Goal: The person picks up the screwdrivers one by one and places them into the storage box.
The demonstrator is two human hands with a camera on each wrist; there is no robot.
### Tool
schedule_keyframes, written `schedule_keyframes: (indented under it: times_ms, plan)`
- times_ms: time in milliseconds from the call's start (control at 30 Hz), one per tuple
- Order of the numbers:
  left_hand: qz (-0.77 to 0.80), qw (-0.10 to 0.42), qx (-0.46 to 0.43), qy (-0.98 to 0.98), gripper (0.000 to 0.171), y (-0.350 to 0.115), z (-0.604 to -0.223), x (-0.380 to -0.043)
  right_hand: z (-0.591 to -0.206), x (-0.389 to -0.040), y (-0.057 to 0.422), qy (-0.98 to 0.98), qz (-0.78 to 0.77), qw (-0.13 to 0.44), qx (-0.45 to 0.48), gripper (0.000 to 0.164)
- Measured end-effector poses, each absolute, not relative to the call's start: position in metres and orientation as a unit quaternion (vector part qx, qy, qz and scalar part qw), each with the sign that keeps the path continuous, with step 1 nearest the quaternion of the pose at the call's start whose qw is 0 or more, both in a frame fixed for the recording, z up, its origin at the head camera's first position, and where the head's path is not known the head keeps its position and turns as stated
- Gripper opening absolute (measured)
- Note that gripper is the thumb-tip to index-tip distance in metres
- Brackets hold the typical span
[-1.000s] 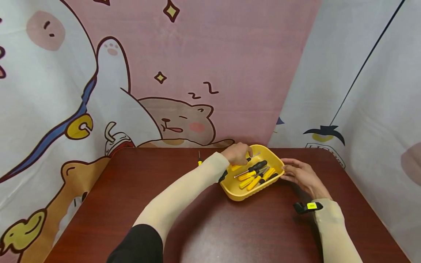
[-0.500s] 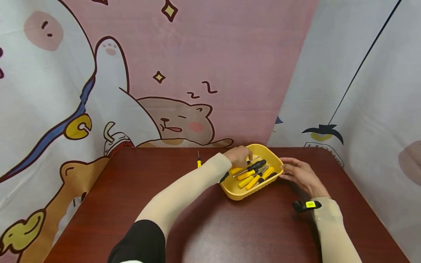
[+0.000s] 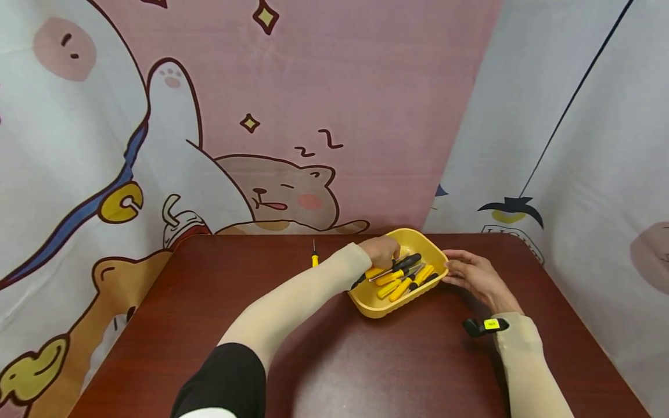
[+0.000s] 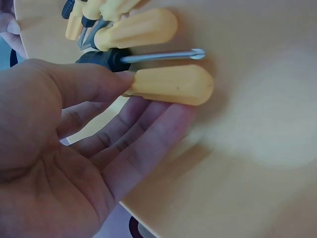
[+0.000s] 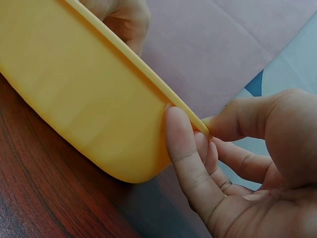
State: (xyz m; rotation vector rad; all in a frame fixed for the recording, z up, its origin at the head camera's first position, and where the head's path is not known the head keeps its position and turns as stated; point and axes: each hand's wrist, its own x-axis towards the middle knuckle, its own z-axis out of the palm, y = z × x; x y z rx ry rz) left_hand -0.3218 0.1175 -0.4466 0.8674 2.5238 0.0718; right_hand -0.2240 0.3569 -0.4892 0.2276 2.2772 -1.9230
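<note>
My left hand is inside a yellow plastic basket. Its thumb and fingers pinch the yellow handle of a screwdriver, whose shaft is hidden behind the hand. Right beside it lies a black-handled screwdriver with a bare metal shaft. Several more yellow-handled screwdrivers lie together in the basket's near half. At the basket's right corner, my right hand pinches the rim between thumb and fingers, as the right wrist view shows; the basket wall looks tilted there.
Another yellow-and-black screwdriver stands apart on the dark red-brown table, left of the basket, its shaft pointing away and its lower end behind my left forearm. A printed cloth hangs along the table's back edge.
My left hand has moved slightly lower in the basket; the metal shaft that showed beyond its fingers is now out of sight. The right hand keeps its hold on the rim.
</note>
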Motion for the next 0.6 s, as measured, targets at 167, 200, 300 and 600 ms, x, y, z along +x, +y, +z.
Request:
schedule_keyframes:
  times_ms: [167,200,300,600]
  plan:
    - [0.024,0.241,0.314,0.918,0.036,0.1191,-0.4468,-0.3226,-0.4897,-0.2243,0.358,0.76,-0.641,0.074,0.076,0.052]
    - [0.022,0.242,0.317,0.917,0.036,0.1192,-0.4467,-0.3227,-0.4896,-0.2243,0.3579,0.76,-0.641,0.075,0.079,0.052]
    - [0.015,0.245,0.323,0.914,0.035,0.1192,-0.446,-0.3217,-0.4896,-0.2237,0.3575,0.76,-0.641,0.076,0.079,0.052]
    - [-0.01,0.232,0.333,0.914,0.035,0.1174,-0.4442,-0.3155,-0.4908,-0.2239,0.3582,0.758,-0.643,0.077,0.076,0.051]
